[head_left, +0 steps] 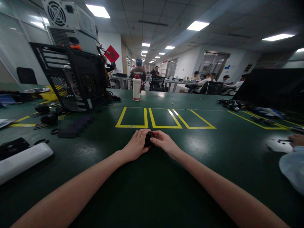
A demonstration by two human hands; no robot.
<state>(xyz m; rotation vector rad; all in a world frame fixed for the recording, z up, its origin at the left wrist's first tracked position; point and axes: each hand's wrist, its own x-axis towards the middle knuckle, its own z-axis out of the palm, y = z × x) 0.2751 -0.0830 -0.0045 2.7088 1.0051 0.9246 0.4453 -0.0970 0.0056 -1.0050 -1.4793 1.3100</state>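
Between my two hands, low over the green tabletop (152,183), is a small black object (148,139); its kind cannot be made out. My left hand (136,144) wraps round it from the left, the fingers bent over its top and the thumb below. From the right, the fingertips of my right hand (163,142) pinch at its side. Most of the object is hidden behind the fingers. Just beyond the hands, yellow tape outlines (163,127) mark the table.
At the left stand a black computer case (78,79) with power supplies (71,22) on top, black cables (49,117) and a white bar-shaped object (26,161). A white cup (136,88) stands ahead. At the right edge is a co-worker's hand (296,139) by a white object (280,145).
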